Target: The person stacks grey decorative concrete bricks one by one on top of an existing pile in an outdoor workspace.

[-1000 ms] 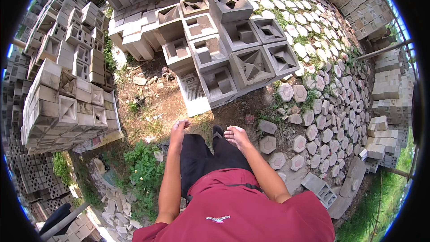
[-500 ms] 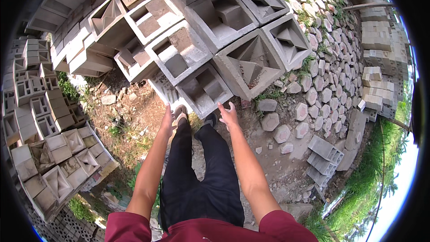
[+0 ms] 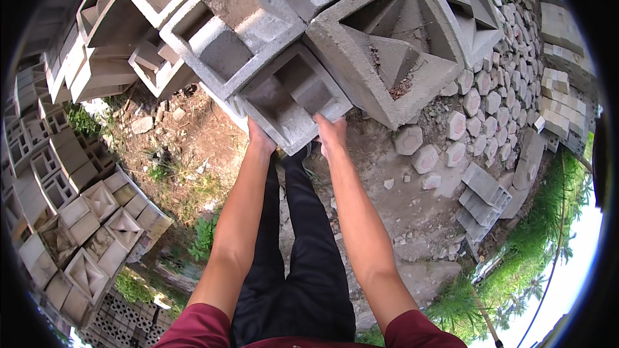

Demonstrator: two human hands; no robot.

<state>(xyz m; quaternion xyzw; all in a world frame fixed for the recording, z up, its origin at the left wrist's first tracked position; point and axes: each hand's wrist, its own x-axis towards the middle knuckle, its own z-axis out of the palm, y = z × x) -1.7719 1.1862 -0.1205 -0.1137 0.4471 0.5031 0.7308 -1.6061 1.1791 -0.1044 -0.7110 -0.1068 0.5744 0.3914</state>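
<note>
We have both hands at a grey square concrete block with a stepped hollow (image 3: pixel 290 100), which sits directly ahead of them, one corner pointing back between our wrists; our left hand (image 3: pixel 260 136) touches its near left side, the fingers hidden, so we cannot tell how firmly they close; our right hand (image 3: pixel 331 134) pinches the near right wall, thumb over the rim and fingers folded below. Just beyond our hands, a light grey concrete block with two recesses (image 3: pixel 225 48) stands against it; beyond the right hand, a larger grey concrete block with pyramid-like facets (image 3: pixel 394 51) leans close; farther right of that hand lie pale hexagonal paving stones (image 3: pixel 456 125).

We judge the block heavy and fully stiff, its gritty face unlikely to slip but its thin rims liable to chip; the sounder hold is low on the outer walls, one hand per side, rather than on the rim alone; we can read no label, brand or writing on it.
</note>
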